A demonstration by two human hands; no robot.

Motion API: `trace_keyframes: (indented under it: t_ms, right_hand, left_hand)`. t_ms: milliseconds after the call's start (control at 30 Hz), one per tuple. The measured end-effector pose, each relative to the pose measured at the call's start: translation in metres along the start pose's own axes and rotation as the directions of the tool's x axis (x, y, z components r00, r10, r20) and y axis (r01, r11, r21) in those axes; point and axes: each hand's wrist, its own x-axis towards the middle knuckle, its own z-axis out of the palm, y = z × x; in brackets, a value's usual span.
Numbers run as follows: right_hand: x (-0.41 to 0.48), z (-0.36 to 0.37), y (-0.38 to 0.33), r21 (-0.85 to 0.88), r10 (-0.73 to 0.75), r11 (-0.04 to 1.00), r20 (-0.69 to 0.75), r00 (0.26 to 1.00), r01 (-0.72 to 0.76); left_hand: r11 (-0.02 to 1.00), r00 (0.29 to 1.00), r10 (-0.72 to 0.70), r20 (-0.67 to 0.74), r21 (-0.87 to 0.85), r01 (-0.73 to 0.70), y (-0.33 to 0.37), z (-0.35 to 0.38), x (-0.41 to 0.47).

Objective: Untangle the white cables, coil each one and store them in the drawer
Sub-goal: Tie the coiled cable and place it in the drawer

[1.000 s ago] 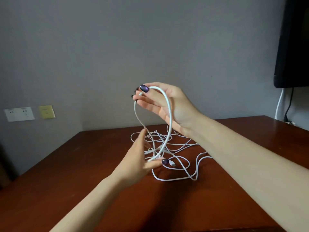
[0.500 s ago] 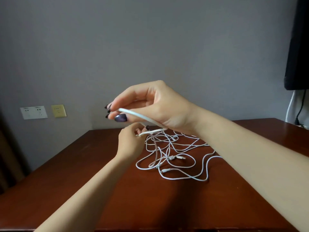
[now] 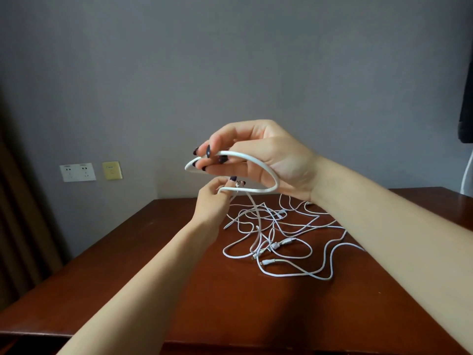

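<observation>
While the loose tangle of thin white cables [image 3: 281,243] lies spread on the dark red-brown wooden table [image 3: 179,290], one thick white cable [image 3: 240,154] is up in the air, bent into a single open loop. The right hand [image 3: 268,155] is clamped on it, fingers curled inside the loop and thumb pressing the strand against the fingertips. Just below, the left hand [image 3: 212,201] pinches the lower run of the same loop, where the strand drops towards the heap; whether that trailing part is free of the others I cannot tell. To my eye this is the coiling step barely begun, one turn made and nothing stored; no drawer shows from here. The next move, I would guess, asks the left hand to feed slack up and lay a second turn over the right fingers, drawing gently so the tail slips out of the tangle rather than dragging it along. Behind, on the grey wall [image 3: 230,60], sit a white double socket plate [image 3: 77,172] and a small yellow plate [image 3: 111,170].
</observation>
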Motion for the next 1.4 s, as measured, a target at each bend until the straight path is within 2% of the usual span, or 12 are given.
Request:
trace_keyframes:
  t_ms: [133, 300, 367, 400, 467, 500, 567, 667, 833, 1000, 1233, 1400]
  right_hand:
    - [-0.002, -0.008, 0.008, -0.006, 0.041, 0.999, -0.079, 0.996, -0.042]
    - [-0.002, -0.029, 0.042, 0.166, 0.044, 0.986, -0.450, 0.892, 0.034]
    - [-0.007, -0.037, 0.072, 0.119, 0.126, 0.990, -0.504, 0.855, -0.075]
    - [-0.012, -0.039, 0.089, -0.018, 0.186, 0.975, -0.477, 0.859, -0.221]
    - [-0.023, -0.037, 0.121, -0.372, 0.373, 0.788, -0.346, 0.861, -0.491]
    - [-0.027, -0.033, 0.136, -0.510, 0.466, 0.666, -0.285, 0.838, -0.544]
    - [-0.030, -0.024, 0.159, -0.657, 0.575, 0.498, -0.238, 0.783, -0.566]
    - [-0.025, -0.015, 0.180, -0.738, 0.636, 0.369, -0.243, 0.733, -0.565]
    - [-0.002, -0.025, 0.181, -0.593, 0.481, 0.466, -0.452, 0.751, -0.656]
    - [0.015, -0.055, 0.148, -0.606, 0.145, 0.632, -0.520, 0.841, -0.484]
    - [0.021, -0.093, 0.095, -0.660, -0.138, 0.716, -0.453, 0.881, -0.227]
    - [0.009, -0.109, 0.063, -0.760, -0.261, 0.648, -0.280, 0.924, -0.048]
  left_hand:
    - [1.000, 0.996, 0.016, -0.093, 0.011, -0.015, -0.001, -0.009, 0.010]
    - [0.999, 0.970, -0.028, -0.243, -0.042, 0.019, -0.004, -0.030, 0.010]
    - [0.993, 0.952, -0.094, -0.292, -0.095, 0.069, -0.009, -0.037, 0.011]
    - [0.985, 0.940, -0.132, -0.314, -0.145, 0.090, -0.010, -0.041, 0.011]
    - [0.970, 0.922, -0.180, -0.343, -0.220, 0.107, -0.011, -0.049, 0.012]
    - [0.965, 0.919, -0.187, -0.347, -0.240, 0.106, -0.010, -0.053, 0.013]
    - [0.957, 0.923, -0.188, -0.336, -0.276, 0.095, -0.008, -0.058, 0.013]
    - [0.940, 0.939, -0.202, -0.280, -0.325, 0.105, -0.004, -0.062, 0.013]
    - [0.918, 0.958, -0.204, -0.200, -0.378, 0.116, 0.003, -0.068, 0.018]
    - [0.889, 0.955, -0.258, -0.148, -0.423, 0.175, 0.009, -0.077, 0.023]
    - [0.857, 0.900, -0.431, 0.063, -0.286, 0.430, -0.007, -0.053, 0.019]
    - [0.833, 0.861, -0.479, 0.172, -0.220, 0.508, -0.018, -0.021, 0.017]
